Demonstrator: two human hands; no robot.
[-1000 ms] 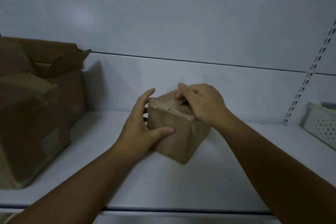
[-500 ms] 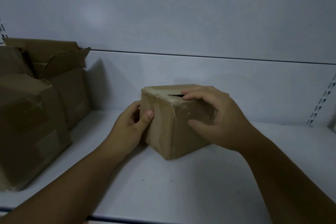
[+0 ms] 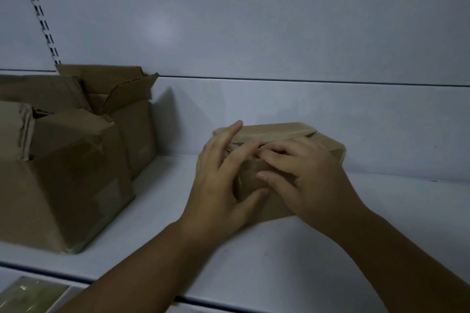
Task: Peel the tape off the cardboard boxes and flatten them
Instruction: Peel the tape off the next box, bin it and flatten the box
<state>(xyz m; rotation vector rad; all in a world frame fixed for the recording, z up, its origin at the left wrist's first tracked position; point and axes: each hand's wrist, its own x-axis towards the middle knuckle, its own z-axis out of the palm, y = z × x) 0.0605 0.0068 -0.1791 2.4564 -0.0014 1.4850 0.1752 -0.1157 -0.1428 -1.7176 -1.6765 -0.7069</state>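
The small box is held on the shelf between the hands, left hand spread flat, right hand curled at the tape, which may be torn if pulled too fast.

Right of the fingers the shelf gives free room; left of them stand big cardboard boxes; the back panel rises just behind.
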